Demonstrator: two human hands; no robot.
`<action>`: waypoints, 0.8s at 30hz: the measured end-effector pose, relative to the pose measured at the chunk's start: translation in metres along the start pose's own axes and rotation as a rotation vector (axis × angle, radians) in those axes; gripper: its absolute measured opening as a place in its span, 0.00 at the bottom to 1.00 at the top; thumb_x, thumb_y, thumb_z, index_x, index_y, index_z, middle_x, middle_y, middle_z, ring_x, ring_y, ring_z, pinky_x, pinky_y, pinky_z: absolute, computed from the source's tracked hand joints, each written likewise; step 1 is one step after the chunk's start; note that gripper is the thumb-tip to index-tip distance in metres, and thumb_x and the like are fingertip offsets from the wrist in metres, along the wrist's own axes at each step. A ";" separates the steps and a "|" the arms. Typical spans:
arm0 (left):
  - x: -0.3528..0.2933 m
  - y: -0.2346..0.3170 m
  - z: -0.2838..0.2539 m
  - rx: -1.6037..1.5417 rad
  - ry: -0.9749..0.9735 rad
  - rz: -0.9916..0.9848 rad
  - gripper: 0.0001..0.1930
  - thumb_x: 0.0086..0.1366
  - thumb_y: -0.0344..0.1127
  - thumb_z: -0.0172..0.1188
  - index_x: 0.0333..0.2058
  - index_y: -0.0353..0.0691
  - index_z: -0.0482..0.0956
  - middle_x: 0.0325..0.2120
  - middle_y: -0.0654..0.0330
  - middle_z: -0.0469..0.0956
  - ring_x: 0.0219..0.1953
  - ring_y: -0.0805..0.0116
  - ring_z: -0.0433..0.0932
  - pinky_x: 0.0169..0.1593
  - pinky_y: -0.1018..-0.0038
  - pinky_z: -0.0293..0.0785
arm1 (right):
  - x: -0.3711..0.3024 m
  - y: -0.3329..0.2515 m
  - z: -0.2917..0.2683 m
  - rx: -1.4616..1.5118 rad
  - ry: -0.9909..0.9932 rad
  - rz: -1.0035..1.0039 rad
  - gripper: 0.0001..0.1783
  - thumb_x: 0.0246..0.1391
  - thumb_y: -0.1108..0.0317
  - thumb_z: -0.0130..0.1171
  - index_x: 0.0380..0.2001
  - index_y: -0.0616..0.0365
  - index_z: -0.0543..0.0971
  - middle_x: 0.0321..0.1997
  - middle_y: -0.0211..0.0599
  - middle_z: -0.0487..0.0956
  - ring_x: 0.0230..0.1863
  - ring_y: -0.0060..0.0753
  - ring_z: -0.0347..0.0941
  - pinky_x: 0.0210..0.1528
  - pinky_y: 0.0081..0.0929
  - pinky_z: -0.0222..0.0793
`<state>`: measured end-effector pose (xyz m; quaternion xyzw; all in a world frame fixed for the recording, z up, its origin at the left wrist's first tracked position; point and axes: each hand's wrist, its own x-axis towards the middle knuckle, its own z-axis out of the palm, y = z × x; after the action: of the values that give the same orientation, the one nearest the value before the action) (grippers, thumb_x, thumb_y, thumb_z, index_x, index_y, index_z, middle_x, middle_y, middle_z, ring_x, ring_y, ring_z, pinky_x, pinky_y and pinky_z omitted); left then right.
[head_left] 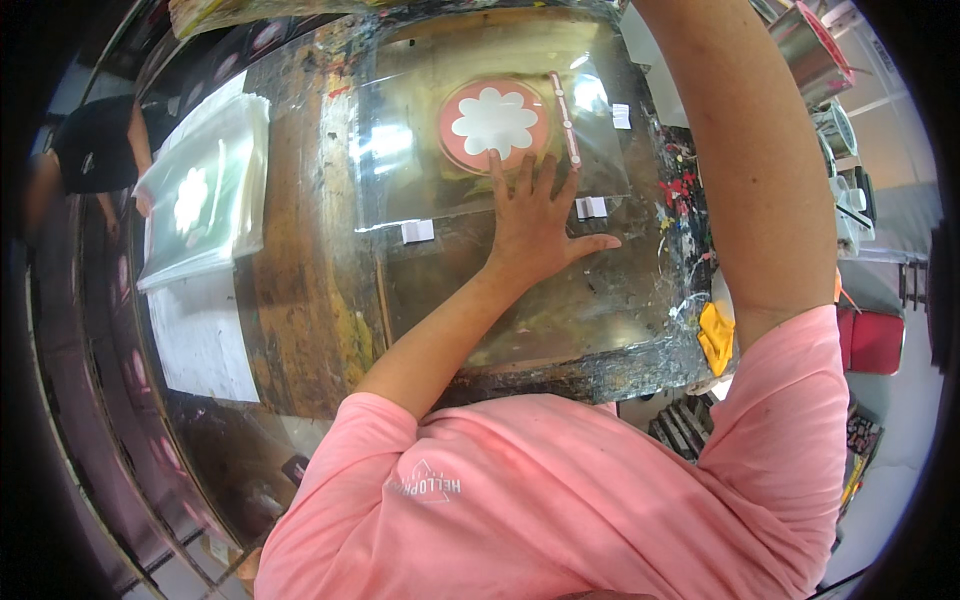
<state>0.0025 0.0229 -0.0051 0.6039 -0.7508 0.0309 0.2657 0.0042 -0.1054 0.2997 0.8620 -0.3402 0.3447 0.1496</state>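
My left hand (530,225) lies palm down with fingers spread on a clear plastic sheet (400,195). Its fingertips reach the lower edge of a pinkish-red disc print with a white flower shape (494,122) and the foot of a narrow red-and-white strip (566,120). Small white tabs sit at the sheet's border: one tab (417,231) left of my wrist, another tab (592,207) by my thumb, and a third tab (621,116) at the right. My right arm stretches up past the top edge, so the right hand is out of sight.
A stack of clear printed sheets (250,180) rests on white paper (200,340) at the left. Beyond it, another person (100,145) stands by dark racks. A yellow cloth (715,338) hangs at the paint-stained table's right edge. Cans (815,55) stand at the upper right.
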 end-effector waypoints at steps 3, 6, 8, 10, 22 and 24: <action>-0.002 -0.001 0.002 0.052 -0.007 0.015 0.57 0.52 0.87 0.52 0.62 0.39 0.78 0.57 0.44 0.74 0.66 0.42 0.68 0.72 0.25 0.33 | 0.008 -0.005 -0.015 0.009 -0.175 0.084 0.42 0.65 0.34 0.48 0.27 0.66 0.87 0.33 0.60 0.86 0.40 0.56 0.85 0.48 0.48 0.79; -0.004 0.000 0.000 0.034 -0.044 0.010 0.55 0.51 0.86 0.54 0.57 0.37 0.81 0.59 0.45 0.74 0.65 0.42 0.70 0.71 0.23 0.34 | 0.012 -0.003 -0.013 0.023 -0.174 0.080 0.42 0.64 0.33 0.48 0.25 0.66 0.87 0.32 0.59 0.86 0.39 0.55 0.85 0.47 0.48 0.80; -0.005 0.001 -0.002 -0.028 0.049 0.036 0.50 0.52 0.81 0.61 0.54 0.37 0.83 0.56 0.47 0.77 0.63 0.43 0.71 0.73 0.27 0.36 | 0.012 0.007 0.000 0.010 -0.081 0.015 0.42 0.64 0.33 0.48 0.26 0.67 0.87 0.31 0.58 0.85 0.38 0.54 0.85 0.46 0.48 0.80; 0.000 -0.003 -0.013 -0.102 0.141 0.006 0.43 0.52 0.73 0.68 0.51 0.38 0.84 0.53 0.50 0.79 0.61 0.46 0.74 0.73 0.34 0.45 | 0.012 0.014 0.005 0.006 -0.031 -0.026 0.42 0.64 0.33 0.48 0.30 0.68 0.87 0.30 0.56 0.85 0.37 0.53 0.85 0.46 0.48 0.80; -0.032 -0.097 -0.193 -0.781 0.131 -0.726 0.54 0.44 0.49 0.87 0.65 0.26 0.70 0.51 0.48 0.83 0.50 0.58 0.83 0.55 0.65 0.80 | -0.137 0.013 0.044 0.154 -0.403 -0.296 0.28 0.59 0.50 0.64 0.54 0.61 0.78 0.43 0.49 0.83 0.47 0.51 0.80 0.48 0.51 0.71; -0.071 -0.103 -0.150 -0.741 0.098 -0.777 0.56 0.39 0.56 0.87 0.64 0.30 0.74 0.50 0.49 0.83 0.51 0.54 0.82 0.58 0.60 0.77 | -0.163 0.015 0.060 0.286 -0.606 -0.368 0.17 0.55 0.59 0.67 0.45 0.55 0.82 0.40 0.44 0.82 0.47 0.53 0.80 0.49 0.52 0.72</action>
<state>0.1612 0.1135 0.0638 0.7008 -0.4193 -0.3087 0.4876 -0.0627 -0.0669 0.1437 0.9836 -0.1571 0.0858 -0.0202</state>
